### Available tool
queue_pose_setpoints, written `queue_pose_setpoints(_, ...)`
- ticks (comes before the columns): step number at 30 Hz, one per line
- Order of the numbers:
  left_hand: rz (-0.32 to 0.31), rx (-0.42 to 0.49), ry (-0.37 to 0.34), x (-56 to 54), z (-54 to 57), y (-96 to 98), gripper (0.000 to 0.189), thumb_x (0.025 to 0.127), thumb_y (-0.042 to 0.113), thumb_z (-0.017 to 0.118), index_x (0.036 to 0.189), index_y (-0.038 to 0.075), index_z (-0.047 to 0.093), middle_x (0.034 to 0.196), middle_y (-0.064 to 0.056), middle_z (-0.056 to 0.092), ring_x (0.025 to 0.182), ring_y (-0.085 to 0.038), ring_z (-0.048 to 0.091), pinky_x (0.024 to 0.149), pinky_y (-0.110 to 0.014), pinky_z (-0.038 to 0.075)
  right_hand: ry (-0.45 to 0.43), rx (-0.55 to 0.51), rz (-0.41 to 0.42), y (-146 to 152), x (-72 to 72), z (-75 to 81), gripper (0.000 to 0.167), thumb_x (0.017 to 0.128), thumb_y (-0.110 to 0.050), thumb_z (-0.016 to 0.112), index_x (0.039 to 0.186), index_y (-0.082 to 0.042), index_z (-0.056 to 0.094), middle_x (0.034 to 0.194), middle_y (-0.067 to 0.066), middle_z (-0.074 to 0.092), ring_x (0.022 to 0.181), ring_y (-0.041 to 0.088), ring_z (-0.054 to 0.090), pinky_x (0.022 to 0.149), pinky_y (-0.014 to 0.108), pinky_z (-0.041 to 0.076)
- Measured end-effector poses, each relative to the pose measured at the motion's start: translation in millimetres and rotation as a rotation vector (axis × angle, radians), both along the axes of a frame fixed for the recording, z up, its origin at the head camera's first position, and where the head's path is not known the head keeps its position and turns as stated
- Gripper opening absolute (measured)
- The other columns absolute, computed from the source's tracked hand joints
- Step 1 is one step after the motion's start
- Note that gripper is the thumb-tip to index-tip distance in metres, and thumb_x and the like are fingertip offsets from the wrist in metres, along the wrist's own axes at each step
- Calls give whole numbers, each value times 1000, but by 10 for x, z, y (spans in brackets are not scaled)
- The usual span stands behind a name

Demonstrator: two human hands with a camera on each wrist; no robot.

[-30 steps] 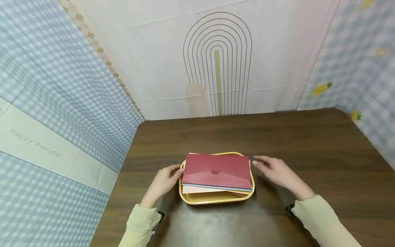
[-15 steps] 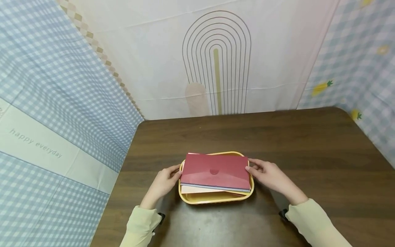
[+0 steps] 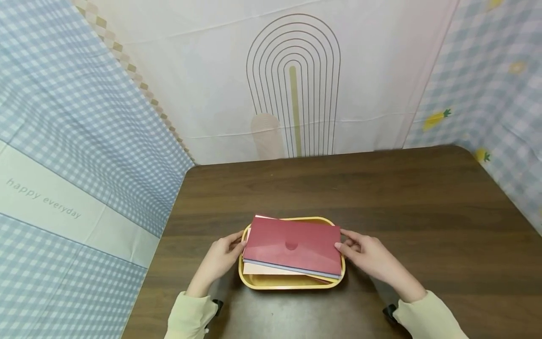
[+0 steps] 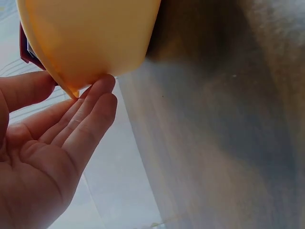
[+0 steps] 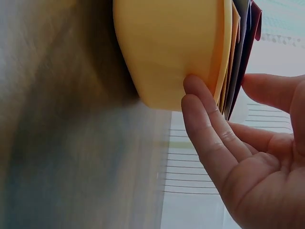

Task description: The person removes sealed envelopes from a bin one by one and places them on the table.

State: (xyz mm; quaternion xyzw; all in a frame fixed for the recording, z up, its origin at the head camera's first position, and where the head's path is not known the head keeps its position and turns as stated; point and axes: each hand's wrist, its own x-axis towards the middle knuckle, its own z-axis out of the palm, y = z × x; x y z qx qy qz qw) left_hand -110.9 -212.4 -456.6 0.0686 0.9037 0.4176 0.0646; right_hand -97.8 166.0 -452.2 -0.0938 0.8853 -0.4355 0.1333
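Note:
A yellow plastic basket (image 3: pixel 271 282) holds a stack of paper envelopes, a dark red envelope (image 3: pixel 275 256) with a round-notched flap lying on top. Blue, cream and yellow edges peek out beneath it. At the basket's left end my left hand (image 3: pixel 219 256) pinches the rim, thumb above and fingers against the outer wall (image 4: pixel 109 33), as the left wrist view shows. My right hand (image 3: pixel 366 252) grips the opposite end; its thumb presses the red envelope's edge while its fingers lie along the basket's outer wall (image 5: pixel 167 52).
The basket is over a dark wood table (image 3: pixel 381 197). Behind the table hangs a white cloth (image 3: pixel 203 84) with an arch print, and a blue checked cloth (image 3: pixel 97 94) drapes down the left side.
My right hand has come in from beside the basket and taken hold of its right end. Since then the basket, envelopes and both hands have moved a little toward me.

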Motion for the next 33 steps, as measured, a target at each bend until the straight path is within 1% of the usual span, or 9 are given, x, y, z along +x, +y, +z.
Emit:
queue_pose_setpoints(2,8,4,-6,43,-7,-12,40,100,15,64,133,-8,61,114,-16,72,103,-25,71,87,-38,58,-3,-4,-5,-11,51,2,67,99,-40,64,142,10,49,103,7,71,82,14,67,64,27,50)
queue_pose_setpoints(7,3,23,-4,127,-16,-32,40,100,14,65,133,-7,61,115,-16,72,103,-25,71,86,-37,58,-4,0,-21,-34,177,12,67,99,-40,64,142,9,50,102,4,72,84,11,67,67,27,50)
queue_pose_setpoints(13,-7,39,3,166,-19,-41,40,100,14,65,133,-7,61,116,-17,71,104,-26,71,87,-36,58,-6,-3,-46,-60,261,20,66,99,-39,65,141,9,51,99,2,71,84,10,66,67,26,50)
queue_pose_setpoints(17,2,45,-8,176,-26,-49,40,100,15,65,133,-6,61,118,-17,71,105,-26,70,88,-36,58,6,-5,-50,-66,269,-1,65,99,-38,65,141,9,51,100,2,71,84,9,67,69,25,51)
queue_pose_setpoints(22,17,56,-18,186,-44,-59,40,100,15,64,134,-7,61,121,-19,69,106,-25,69,88,-37,57,11,-7,-48,-62,264,-31,65,100,-38,65,141,9,51,99,2,70,83,9,66,67,25,50)
queue_pose_setpoints(27,35,66,-27,198,-54,-60,40,101,16,63,134,-5,61,124,-18,68,108,-24,69,90,-37,57,21,-10,-35,-40,256,-15,64,99,-38,65,143,7,50,101,3,70,85,10,67,67,25,51)
queue_pose_setpoints(30,44,68,-39,213,-58,-61,39,101,16,63,133,-6,62,125,-19,67,110,-25,68,91,-37,56,70,-6,-31,-19,242,23,62,99,-35,66,143,6,50,102,3,69,89,13,69,70,27,54)
queue_pose_setpoints(33,49,66,-48,232,-57,-65,38,101,17,63,131,-7,63,124,-20,67,110,-26,68,91,-38,56,146,0,-32,6,213,80,57,98,-32,68,139,5,54,107,5,68,95,16,69,77,31,57)
